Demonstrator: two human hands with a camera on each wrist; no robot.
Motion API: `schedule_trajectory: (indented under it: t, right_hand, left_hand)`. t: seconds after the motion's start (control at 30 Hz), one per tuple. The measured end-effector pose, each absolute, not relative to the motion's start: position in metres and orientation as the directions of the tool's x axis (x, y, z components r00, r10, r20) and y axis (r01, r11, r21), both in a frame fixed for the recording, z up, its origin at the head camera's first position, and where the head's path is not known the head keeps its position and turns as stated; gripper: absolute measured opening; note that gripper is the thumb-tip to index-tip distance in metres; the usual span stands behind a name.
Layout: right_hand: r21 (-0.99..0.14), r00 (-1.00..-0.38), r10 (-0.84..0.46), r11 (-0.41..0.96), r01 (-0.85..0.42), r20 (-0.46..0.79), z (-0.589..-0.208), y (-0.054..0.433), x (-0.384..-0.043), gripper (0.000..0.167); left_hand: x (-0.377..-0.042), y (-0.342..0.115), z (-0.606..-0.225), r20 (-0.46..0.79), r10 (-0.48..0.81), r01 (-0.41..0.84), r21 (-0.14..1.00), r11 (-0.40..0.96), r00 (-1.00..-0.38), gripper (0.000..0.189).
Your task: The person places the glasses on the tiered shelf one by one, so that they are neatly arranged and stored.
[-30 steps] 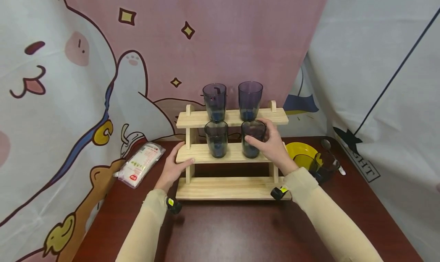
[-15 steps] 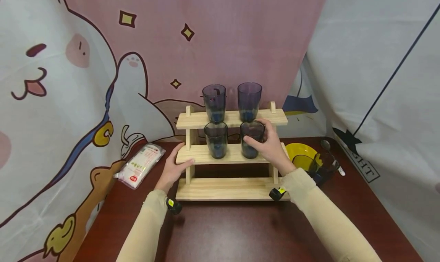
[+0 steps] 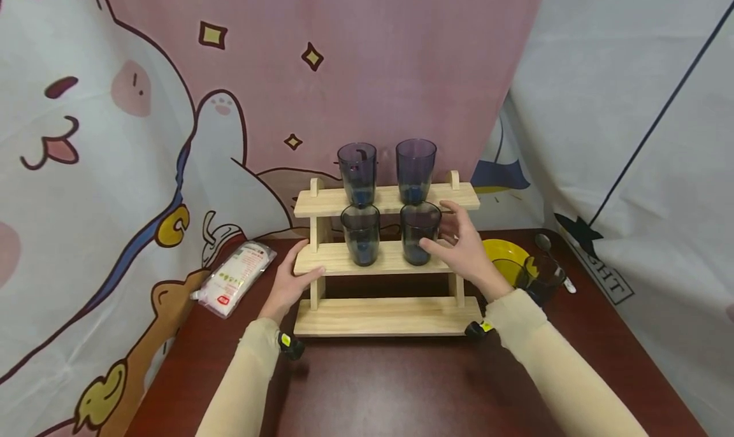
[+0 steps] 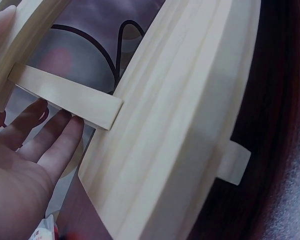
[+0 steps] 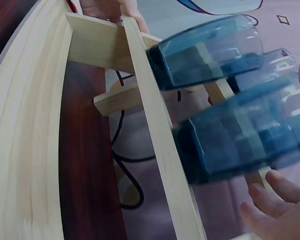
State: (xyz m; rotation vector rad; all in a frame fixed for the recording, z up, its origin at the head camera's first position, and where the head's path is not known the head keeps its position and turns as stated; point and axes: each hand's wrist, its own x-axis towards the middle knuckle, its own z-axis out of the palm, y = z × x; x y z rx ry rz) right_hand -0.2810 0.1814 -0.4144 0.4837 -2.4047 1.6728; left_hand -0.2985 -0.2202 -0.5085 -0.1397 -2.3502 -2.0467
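The rack [image 3: 384, 317] is smooth, matt wood — grain visible. The cups [image 3: 361, 236] are glossy, transparent (glass or plastic: indeterminate). The tabletop [image 3: 378, 386] is glossy; the backdrop [image 3: 430, 55], matt cloth.

A three-tier rack [image 3: 384, 316] is standing on the table [image 3: 378, 386], with two rear glasses [image 3: 415, 166] resting on its top tier and two front glasses [image 3: 361, 233] on its middle tier. A packet [image 3: 235, 278] is lying left of the rack; a spoon [image 3: 543, 242] is lying to the right.

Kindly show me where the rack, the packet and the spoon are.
Rack [image 3: 390, 259]: head view, its middle board.
Packet [image 3: 236, 278]: head view, middle of its printed front.
Spoon [image 3: 543, 241]: head view, its bowl.
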Motion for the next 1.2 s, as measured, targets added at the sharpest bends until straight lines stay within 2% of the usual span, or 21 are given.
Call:
schedule_trajectory:
  t: [0.3,0.47,0.77,1.2]
  right_hand:
    - [-0.827,-0.91,-0.14,0.382,-0.413,0.39,-0.413,0.218,-0.263,0.088]
    - [-0.789,-0.902,-0.102,0.451,-0.418,0.42,-0.412,0.238,-0.252,0.088]
    - [-0.723,-0.897,-0.049,0.574,-0.385,0.438,-0.42,0.273,-0.237,0.085]
    - [-0.669,-0.917,0.032,0.695,-0.266,0.398,-0.44,0.329,-0.221,0.089]
  left_hand:
    - [-0.3,-0.221,-0.515,0.132,0.043,0.137,0.981,0.139,-0.99,0.082]
    - [-0.3,-0.221,-0.514,0.124,0.048,0.129,0.983,0.134,-0.991,0.083]
    - [-0.299,-0.22,-0.507,0.064,0.059,0.072,0.988,0.137,-0.996,0.085]
    - [-0.3,-0.221,-0.517,0.124,0.05,0.13,0.982,0.139,-0.991,0.081]
